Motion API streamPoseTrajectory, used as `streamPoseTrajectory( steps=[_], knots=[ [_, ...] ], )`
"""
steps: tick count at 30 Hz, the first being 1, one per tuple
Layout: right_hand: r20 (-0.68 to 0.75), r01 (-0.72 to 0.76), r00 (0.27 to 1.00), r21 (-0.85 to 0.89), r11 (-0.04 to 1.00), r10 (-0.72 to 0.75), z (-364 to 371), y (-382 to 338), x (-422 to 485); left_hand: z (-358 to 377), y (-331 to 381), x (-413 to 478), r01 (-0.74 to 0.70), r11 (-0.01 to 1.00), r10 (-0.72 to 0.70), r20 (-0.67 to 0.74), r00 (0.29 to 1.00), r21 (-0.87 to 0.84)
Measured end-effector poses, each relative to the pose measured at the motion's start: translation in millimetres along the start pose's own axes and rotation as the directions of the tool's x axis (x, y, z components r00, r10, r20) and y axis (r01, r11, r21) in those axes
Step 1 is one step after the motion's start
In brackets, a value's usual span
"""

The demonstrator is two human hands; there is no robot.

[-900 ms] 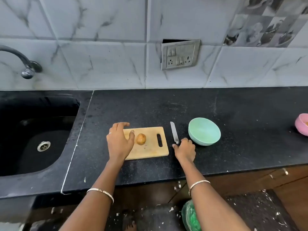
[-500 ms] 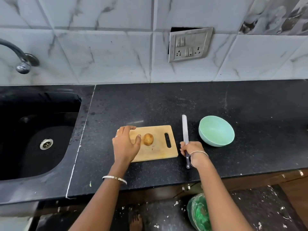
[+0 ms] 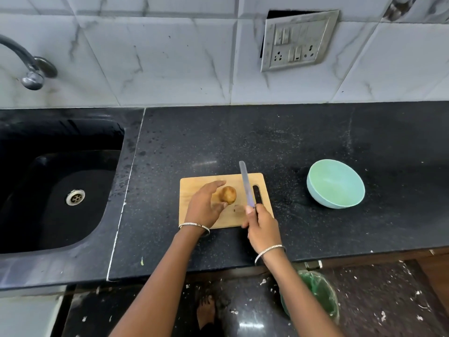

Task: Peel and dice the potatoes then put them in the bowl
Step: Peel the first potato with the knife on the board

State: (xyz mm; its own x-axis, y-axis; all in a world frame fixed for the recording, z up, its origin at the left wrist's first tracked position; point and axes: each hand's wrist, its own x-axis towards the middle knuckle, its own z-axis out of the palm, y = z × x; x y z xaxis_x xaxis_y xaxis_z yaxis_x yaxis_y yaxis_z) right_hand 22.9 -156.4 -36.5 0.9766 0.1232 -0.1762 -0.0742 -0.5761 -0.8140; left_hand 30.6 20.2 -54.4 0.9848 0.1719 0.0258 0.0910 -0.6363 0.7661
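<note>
Head view: right hand (image 3: 263, 227) has lifted knife (image 3: 246, 186) over board (image 3: 192, 188).

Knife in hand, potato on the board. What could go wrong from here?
The round, unpeeled potato may roll on the cutting board under the cut. The left hand lies beside it, near the knife in the grip of the right hand, risking a nick. The bowl stands apart from the board; dice could spill in transfer.
</note>
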Motion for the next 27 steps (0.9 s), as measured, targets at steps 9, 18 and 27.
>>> streamPoseTrajectory(
  steps=[9,18,27],
  knots=[
    [-0.024,0.038,0.998,-0.382,0.923,-0.051,19.3,-12.0,-10.5,9.3,-10.7,8.3,-0.049,0.999,0.048,-0.017,0.999,-0.013],
    [-0.016,-0.005,1.0,-0.461,0.888,-0.002,33.0,-19.7,-12.3,9.6,-11.0,6.9,-0.08,0.997,0.079,-0.043,0.996,-0.007],
    [-0.015,-0.06,0.998,-0.535,0.842,0.061,38.0,-33.2,-17.2,18.1,-19.0,3.9,-0.076,0.996,0.071,-0.109,0.992,-0.041]
  ],
)
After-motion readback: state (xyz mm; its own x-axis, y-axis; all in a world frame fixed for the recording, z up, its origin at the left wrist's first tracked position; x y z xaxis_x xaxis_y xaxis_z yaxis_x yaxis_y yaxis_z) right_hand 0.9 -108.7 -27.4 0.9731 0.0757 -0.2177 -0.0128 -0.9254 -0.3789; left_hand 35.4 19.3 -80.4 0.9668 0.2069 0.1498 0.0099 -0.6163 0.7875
